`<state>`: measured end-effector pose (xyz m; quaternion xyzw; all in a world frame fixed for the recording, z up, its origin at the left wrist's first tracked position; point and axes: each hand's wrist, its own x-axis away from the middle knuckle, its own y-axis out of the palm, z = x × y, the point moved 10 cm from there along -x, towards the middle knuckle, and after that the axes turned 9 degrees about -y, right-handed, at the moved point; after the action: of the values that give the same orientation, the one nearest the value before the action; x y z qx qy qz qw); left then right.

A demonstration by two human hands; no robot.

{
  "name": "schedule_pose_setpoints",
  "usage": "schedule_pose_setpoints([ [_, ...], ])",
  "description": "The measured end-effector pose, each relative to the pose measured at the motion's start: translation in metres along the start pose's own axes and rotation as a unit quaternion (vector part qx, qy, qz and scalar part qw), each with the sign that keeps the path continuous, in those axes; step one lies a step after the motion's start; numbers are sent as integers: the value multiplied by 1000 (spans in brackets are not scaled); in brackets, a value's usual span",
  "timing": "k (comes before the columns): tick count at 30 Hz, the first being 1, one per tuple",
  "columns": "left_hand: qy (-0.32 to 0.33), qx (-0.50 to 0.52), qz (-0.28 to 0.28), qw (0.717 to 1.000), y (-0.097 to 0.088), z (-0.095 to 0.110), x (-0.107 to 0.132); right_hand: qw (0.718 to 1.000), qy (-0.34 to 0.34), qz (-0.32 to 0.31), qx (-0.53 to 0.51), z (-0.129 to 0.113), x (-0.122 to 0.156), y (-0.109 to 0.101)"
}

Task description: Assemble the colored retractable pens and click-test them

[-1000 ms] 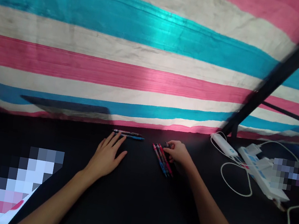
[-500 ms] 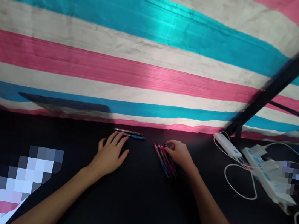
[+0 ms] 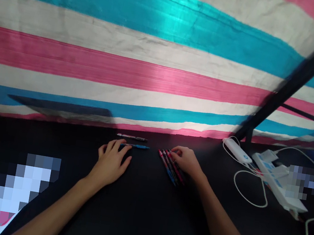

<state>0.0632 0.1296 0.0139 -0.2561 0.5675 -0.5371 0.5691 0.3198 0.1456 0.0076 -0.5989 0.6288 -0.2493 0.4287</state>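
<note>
My left hand lies over the black tabletop with its fingers spread. Its fingertips touch the end of a blue pen, which lies crosswise. Just beyond that, a dark pen with a pale end lies nearly parallel, apart from the hand. On the right, several pens with red, blue and dark parts lie slanted side by side. My right hand is curled at their right edge, thumb and forefinger closed around the upper end of a dark red pen. Its other fingers are partly hidden.
A white power strip with plugs and looping white cables lies at the right, beside a white adapter. Behind the table hangs a striped sheet. A dark slanted post stands at right. Blurred patches cover parts of both sides.
The blue pen has slid nearer, away from the dark pen, with my left fingers on it. My right hand stays by the slanted pens. The view has shifted slightly.
</note>
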Motion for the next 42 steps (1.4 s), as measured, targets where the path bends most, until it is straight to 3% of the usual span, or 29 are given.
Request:
schedule_pose_setpoints([
  [15, -21, 3, -9, 1000, 0, -9, 1, 1000, -6, 10, 4, -5, 4, 1],
  [20, -34, 98, -24, 994, -1, -17, -2, 1000, 0, 24, 11, 0, 4, -4],
  [23, -38, 204, -26, 978, -10, -17, -2, 997, -19, 72, -1, -9, 5, -14],
  [26, -100, 336, -69, 934, -8, -20, 3, 987, -81, 131, -52, -36, 9, -23],
  [28, -180, 452, -110, 867, 2, -24, 12, 978, -134, 137, -87, -61, 14, -21],
  [31, -214, 568, -151, 780, 12, -11, 25, 965, -213, 99, -113, -102, 27, -7],
  [33, -202, 599, -185, 752, 16, 3, 32, 951, -276, 55, -132, -129, 38, 5],
  [35, -171, 595, -217, 755, 14, 17, 35, 938, -313, 23, -146, -146, 48, 14],
  [38, -109, 548, -237, 795, 6, 33, 34, 930, -326, 12, -170, -153, 52, 19],
  [42, -41, 449, -168, 877, -11, 35, 29, 928, -315, 36, -196, -149, 50, 16],
])
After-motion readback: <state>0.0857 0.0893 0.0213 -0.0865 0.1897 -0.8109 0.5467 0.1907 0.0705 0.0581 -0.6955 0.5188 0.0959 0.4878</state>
